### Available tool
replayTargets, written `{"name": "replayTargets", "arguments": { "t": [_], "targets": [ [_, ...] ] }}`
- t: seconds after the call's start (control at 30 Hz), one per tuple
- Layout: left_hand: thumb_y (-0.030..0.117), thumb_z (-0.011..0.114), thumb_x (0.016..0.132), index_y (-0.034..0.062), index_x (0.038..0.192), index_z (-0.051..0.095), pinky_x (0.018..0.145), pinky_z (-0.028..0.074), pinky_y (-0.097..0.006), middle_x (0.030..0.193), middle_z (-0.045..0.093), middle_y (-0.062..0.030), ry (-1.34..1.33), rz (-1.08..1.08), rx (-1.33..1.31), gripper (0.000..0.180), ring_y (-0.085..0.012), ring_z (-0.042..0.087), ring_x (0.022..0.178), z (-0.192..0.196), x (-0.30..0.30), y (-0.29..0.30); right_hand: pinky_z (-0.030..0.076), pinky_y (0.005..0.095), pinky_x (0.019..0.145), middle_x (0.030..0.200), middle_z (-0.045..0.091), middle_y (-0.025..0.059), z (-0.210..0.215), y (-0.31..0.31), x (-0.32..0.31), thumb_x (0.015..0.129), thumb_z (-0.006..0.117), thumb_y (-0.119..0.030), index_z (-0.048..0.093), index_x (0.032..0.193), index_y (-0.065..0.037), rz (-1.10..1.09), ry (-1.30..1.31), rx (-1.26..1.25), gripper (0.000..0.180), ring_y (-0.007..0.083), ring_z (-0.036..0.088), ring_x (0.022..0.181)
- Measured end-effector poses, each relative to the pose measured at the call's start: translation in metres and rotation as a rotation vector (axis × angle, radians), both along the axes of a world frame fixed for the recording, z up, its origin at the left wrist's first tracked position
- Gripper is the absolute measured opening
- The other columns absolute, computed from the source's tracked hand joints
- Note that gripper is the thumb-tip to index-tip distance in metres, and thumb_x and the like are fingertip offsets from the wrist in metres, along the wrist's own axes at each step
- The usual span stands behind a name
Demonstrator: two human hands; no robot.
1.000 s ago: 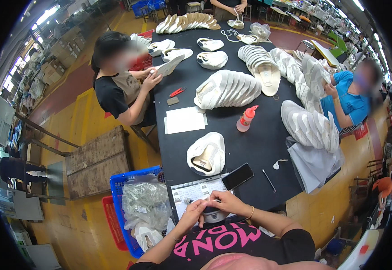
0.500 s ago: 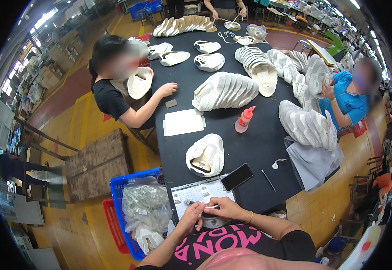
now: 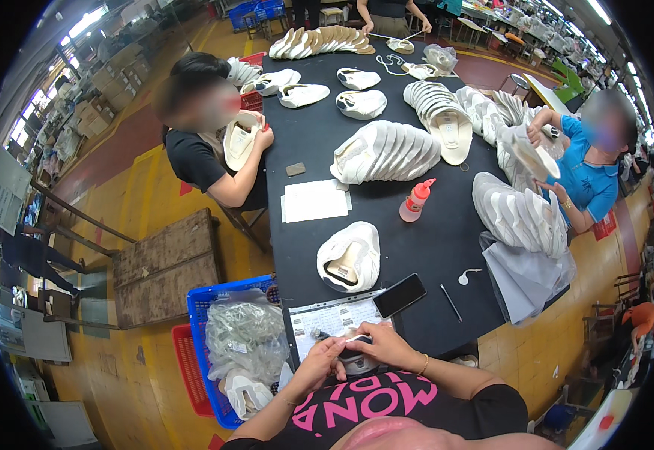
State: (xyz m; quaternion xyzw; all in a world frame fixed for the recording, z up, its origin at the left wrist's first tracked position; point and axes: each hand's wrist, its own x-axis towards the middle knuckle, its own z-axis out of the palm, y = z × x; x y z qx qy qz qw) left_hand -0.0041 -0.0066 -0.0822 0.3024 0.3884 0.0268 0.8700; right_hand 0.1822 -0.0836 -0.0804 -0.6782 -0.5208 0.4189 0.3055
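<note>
Close to my chest, at the table's near edge, I hold a white shoe upper (image 3: 360,366) with a dark collar. My left hand (image 3: 322,363) pinches its rim, fingers bent. From the other side my right hand (image 3: 384,346) grips the same rim, its fingertips almost meeting the left ones. Much of the upper is hidden by my hands. Under and beyond them lies a printed sheet (image 3: 308,319) with a small dark and silver object (image 3: 318,333) on it. Another white shoe upper (image 3: 349,257) stands just past the sheet, its opening toward me.
A black phone (image 3: 400,295), a pen (image 3: 451,302) and a red-capped glue bottle (image 3: 415,201) are on the dark table (image 3: 417,262). Nested uppers (image 3: 384,153) stand farther back. A blue crate (image 3: 199,315) holds plastic bags at lower left. Co-workers handle uppers on both sides.
The view has shifted slightly. The left co-worker's hand has gone from the table to the upper they hold. The right co-worker has tipped an upper over. My hands keep nearly the same grip.
</note>
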Motion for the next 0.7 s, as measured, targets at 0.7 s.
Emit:
{"name": "replayTargets", "arguments": {
  "t": [0.7],
  "targets": [
    [0.027,0.048,0.099,0.0,0.114,0.052,0.032,0.04,-0.024,0.087,0.064,-0.0092,-0.158,0.11,0.082,0.031,-0.0168,0.057,0.04,0.04,0.013,0.037,0.043,0.0342,0.058,0.066,0.058,0.0139,0.027,0.048,0.022,0.097,0.051,-0.027,0.056,0.081,0.002,-0.064,0.204,0.229,0.033,0.0232,0.052,0.058]
  ]
}}
